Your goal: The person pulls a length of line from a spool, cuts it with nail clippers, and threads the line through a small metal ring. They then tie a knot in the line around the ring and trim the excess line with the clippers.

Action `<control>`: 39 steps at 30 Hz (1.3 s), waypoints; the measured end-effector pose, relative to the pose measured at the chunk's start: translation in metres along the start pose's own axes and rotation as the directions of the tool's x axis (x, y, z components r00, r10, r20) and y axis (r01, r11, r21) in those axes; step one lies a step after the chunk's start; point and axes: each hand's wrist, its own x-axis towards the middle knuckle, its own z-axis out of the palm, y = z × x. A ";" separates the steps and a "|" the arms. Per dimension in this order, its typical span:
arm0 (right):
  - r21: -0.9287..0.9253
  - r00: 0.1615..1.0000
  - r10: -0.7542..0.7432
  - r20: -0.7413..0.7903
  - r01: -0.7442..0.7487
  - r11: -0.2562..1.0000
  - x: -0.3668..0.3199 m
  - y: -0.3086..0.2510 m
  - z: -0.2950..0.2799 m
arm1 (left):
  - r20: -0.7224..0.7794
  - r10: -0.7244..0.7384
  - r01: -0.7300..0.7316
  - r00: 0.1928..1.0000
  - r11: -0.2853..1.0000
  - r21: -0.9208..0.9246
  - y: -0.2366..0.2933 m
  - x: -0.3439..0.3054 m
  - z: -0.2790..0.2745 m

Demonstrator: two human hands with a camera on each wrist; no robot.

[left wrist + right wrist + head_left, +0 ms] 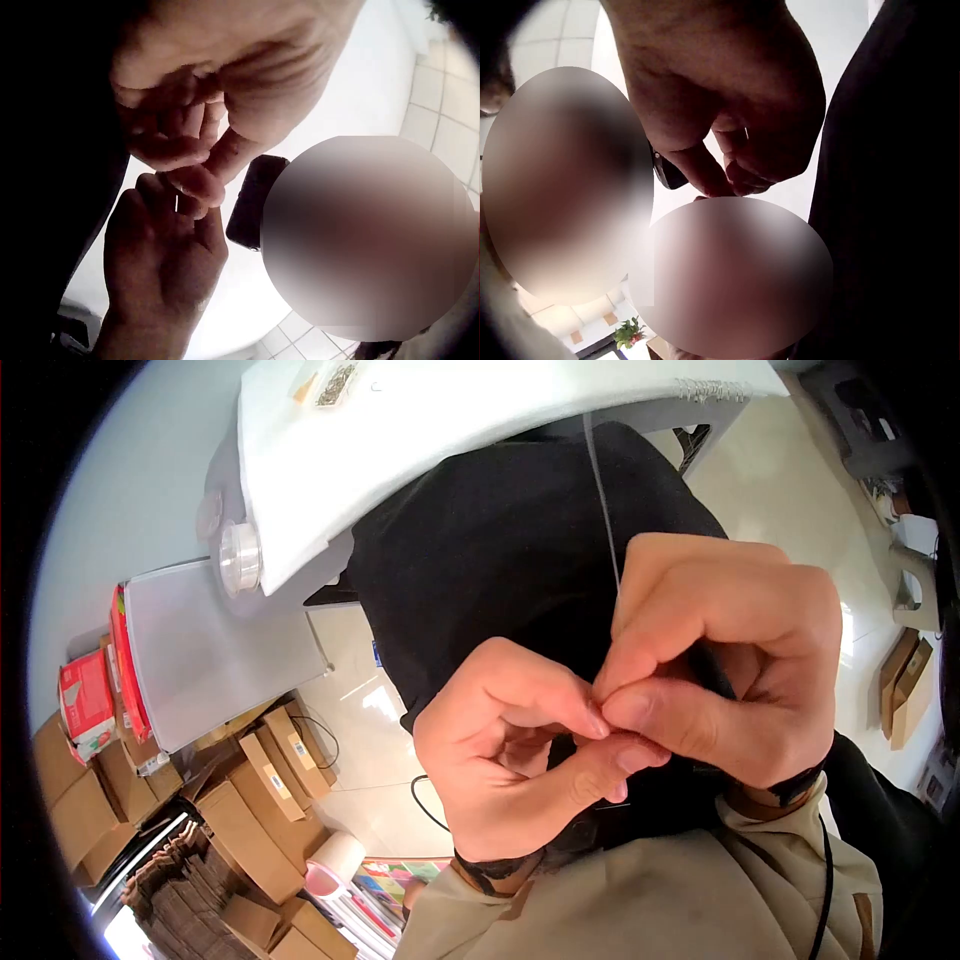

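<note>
In the head view my left hand (500, 760) and right hand (745, 660) meet over my lap, thumbs and index fingertips pinched together. A thin grey line (602, 490) runs from the table's near edge down to the right hand's fingers. Between the fingertips in the left wrist view, a small bright sliver (177, 203) shows. The rest of what is pinched is hidden by the fingers, and I cannot tell its kind. The right wrist view has the right hand (727, 97) with its fingers bent down to a pinch.
Ahead stands a white-topped table (440, 430) with a clear box of tiny metal pieces (335, 385). Small metal pieces (712, 390) line its right edge. A clear round spool (240, 558) sits at the left corner. Cardboard boxes (265, 815) crowd the floor at left.
</note>
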 end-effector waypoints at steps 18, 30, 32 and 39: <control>0.054 0.996 -0.061 -0.070 0.065 0.996 -0.010 0.018 -0.007 | -0.074 0.104 -0.105 0.992 0.994 -0.009 -0.013 0.016 0.002; -0.213 0.934 -0.340 -0.112 0.311 0.926 -0.002 0.029 0.002 | -0.253 0.166 -0.154 0.953 0.986 0.067 -0.018 0.023 0.005; -0.287 0.924 -0.359 -0.131 0.312 0.906 -0.004 0.027 0.004 | -0.298 0.137 -0.126 0.945 0.990 0.057 -0.014 0.021 0.010; -0.345 0.945 -0.295 -0.139 0.233 0.909 -0.002 0.023 0.009 | -0.319 0.155 -0.135 0.935 0.987 0.083 -0.011 0.017 0.007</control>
